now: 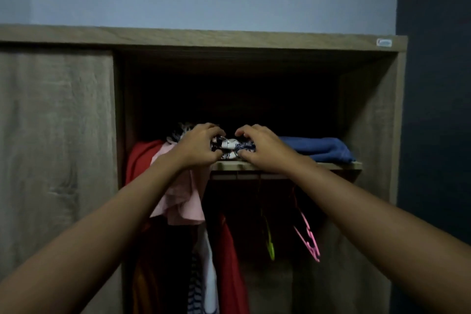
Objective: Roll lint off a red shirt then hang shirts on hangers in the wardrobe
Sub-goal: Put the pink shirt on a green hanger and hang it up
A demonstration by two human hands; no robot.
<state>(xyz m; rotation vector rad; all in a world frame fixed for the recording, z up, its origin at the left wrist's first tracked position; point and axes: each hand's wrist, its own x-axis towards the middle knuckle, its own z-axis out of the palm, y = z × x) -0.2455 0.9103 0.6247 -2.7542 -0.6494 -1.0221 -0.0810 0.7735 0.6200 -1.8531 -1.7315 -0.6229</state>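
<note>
Both my arms reach up to the wardrobe's upper shelf (331, 165). A folded white cloth with a dark pattern (230, 146) lies on it, and my left hand (197, 146) and my right hand (260, 146) grip it from either side with curled fingers. A red shirt (142, 155) and a pink garment (183, 201) droop over the shelf's left end. Below, another red garment (232, 267) hangs among dark and striped clothes. Two bare hangers, a green one (270, 245) and a pink one (309, 239), hang under the shelf.
A folded blue cloth (321, 148) lies on the shelf to the right of my hands. The wardrobe's sliding door (56, 135) covers the left half. A dark wall (435, 109) stands on the right. The shelf's back is in deep shadow.
</note>
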